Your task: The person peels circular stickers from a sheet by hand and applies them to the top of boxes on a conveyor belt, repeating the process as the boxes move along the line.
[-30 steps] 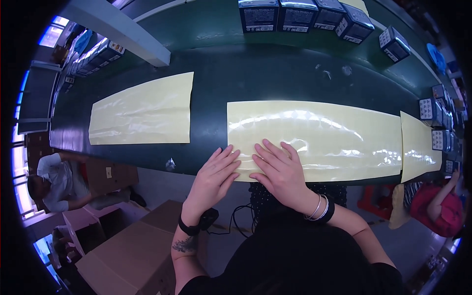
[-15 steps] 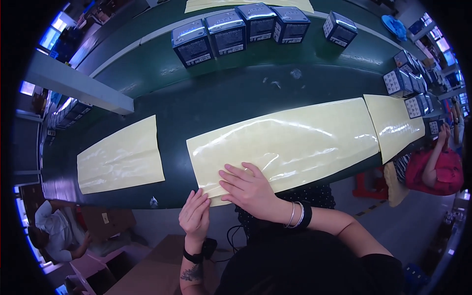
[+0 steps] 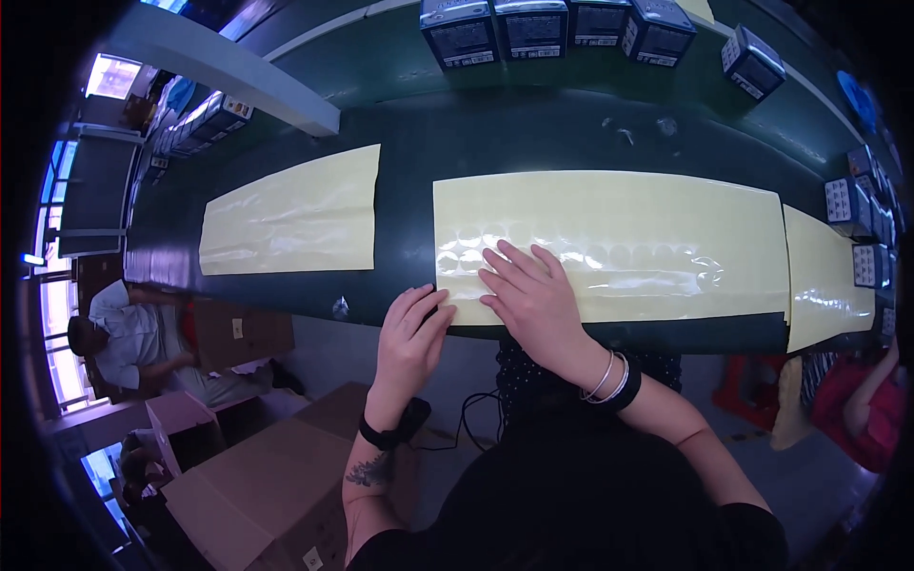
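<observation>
A long pale-yellow glossy sheet of clear round stickers (image 3: 666,238) lies on the dark green table in front of me. My right hand (image 3: 535,297) rests on its near left part, palm down and fingers spread. Beside it, my left hand (image 3: 409,333) is at the sheet's near left corner, fingers bent and thumb and fingertips closed on the edge. Whether a small sticker sits between those fingertips is too small to tell. To the left lies a second yellow sheet (image 3: 290,219), slightly creased. A third yellow sheet (image 3: 826,276) adjoins the long sheet's right end.
Several dark blue boxes (image 3: 533,30) stand along the far side, and more boxes (image 3: 847,207) at the right end. A grey post (image 3: 257,71) rises at the far left. Cardboard boxes (image 3: 267,485) stand lower left, near a seated person (image 3: 143,333). Another person in red (image 3: 862,409) is at right.
The view has shifted, so the table and sheets appear farther right and higher. My right hand stays flat on the sheet; my left fingers have bent more at its corner.
</observation>
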### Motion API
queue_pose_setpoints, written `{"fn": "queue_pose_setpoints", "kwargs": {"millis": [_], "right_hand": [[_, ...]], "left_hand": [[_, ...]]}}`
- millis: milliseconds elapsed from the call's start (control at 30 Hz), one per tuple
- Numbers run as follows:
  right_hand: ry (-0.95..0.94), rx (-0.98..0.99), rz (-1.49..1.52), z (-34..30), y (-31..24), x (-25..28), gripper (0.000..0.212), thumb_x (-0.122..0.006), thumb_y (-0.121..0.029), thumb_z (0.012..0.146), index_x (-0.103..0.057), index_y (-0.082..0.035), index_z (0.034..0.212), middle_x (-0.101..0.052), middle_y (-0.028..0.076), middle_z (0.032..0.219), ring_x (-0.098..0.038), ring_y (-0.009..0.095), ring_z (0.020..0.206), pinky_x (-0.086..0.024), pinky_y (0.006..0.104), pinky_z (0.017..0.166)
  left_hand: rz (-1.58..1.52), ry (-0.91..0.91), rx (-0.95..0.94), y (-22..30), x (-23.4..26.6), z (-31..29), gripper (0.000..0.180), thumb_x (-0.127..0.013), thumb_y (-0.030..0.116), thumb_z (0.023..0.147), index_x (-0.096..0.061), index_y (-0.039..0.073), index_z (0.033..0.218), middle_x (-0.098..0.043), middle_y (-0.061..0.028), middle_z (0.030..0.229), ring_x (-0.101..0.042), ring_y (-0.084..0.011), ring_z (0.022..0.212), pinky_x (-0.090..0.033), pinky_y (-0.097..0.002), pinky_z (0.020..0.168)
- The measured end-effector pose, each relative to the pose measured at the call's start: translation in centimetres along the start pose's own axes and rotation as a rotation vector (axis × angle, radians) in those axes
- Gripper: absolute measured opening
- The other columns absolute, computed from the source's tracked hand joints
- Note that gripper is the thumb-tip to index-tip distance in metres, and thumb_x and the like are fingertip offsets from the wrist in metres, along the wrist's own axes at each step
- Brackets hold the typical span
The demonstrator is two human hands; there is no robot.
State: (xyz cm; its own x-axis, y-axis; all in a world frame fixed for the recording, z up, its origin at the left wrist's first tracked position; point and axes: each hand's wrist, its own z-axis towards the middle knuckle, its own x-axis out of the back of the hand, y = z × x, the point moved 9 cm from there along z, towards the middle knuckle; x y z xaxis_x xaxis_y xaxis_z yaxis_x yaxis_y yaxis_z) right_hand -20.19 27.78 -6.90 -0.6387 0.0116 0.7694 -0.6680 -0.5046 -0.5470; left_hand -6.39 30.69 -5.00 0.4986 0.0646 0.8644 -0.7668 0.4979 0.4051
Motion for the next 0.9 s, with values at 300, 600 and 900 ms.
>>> {"fn": "queue_pose_setpoints", "kwargs": {"millis": [300, 600, 900], "right_hand": [[0.205, 0.02, 0.103, -0.4, 1.0, 5.0, 0.027, -0.066, -0.015, 0.088, -0.066, -0.005, 0.113, -0.057, 0.015, 0.133, -0.045, 0.032, 0.135, -0.028, 0.052, 0.113], [-0.074, -0.194, -0.163, -3.6, 5.9, 5.5, 0.049, -0.065, -0.027, 0.09, -0.054, -0.005, 0.132, -0.04, 0.022, 0.147, -0.035, 0.036, 0.14, -0.022, 0.0553, 0.115], [-0.108, -0.201, -0.13, -3.8, 6.2, 5.3, 0.054, -0.065, -0.032, 0.09, -0.053, -0.005, 0.134, -0.039, 0.024, 0.147, -0.034, 0.038, 0.141, -0.021, 0.0571, 0.114]], "left_hand": [[-0.366, -0.038, 0.134, 2.0, 4.6, 12.6, 0.011, -0.072, 0.002, 0.08, -0.067, 0.003, 0.089, -0.067, -0.0129, 0.115, -0.062, -0.0304, 0.109, -0.046, -0.0411, 0.1], [0.038, 0.032, -0.116, -0.4, -7.1, 40.7, 0.014, -0.072, 0.021, 0.082, -0.076, 0.01, 0.089, -0.072, -0.0124, 0.089, -0.069, -0.0296, 0.086, -0.053, -0.0394, 0.08], [0.135, 0.223, -0.245, -3.1, -10.7, 42.9, 0.021, -0.07, 0.02, 0.082, -0.073, 0.013, 0.101, -0.072, -0.009, 0.093, -0.067, -0.0307, 0.09, -0.049, -0.046, 0.088]]}}
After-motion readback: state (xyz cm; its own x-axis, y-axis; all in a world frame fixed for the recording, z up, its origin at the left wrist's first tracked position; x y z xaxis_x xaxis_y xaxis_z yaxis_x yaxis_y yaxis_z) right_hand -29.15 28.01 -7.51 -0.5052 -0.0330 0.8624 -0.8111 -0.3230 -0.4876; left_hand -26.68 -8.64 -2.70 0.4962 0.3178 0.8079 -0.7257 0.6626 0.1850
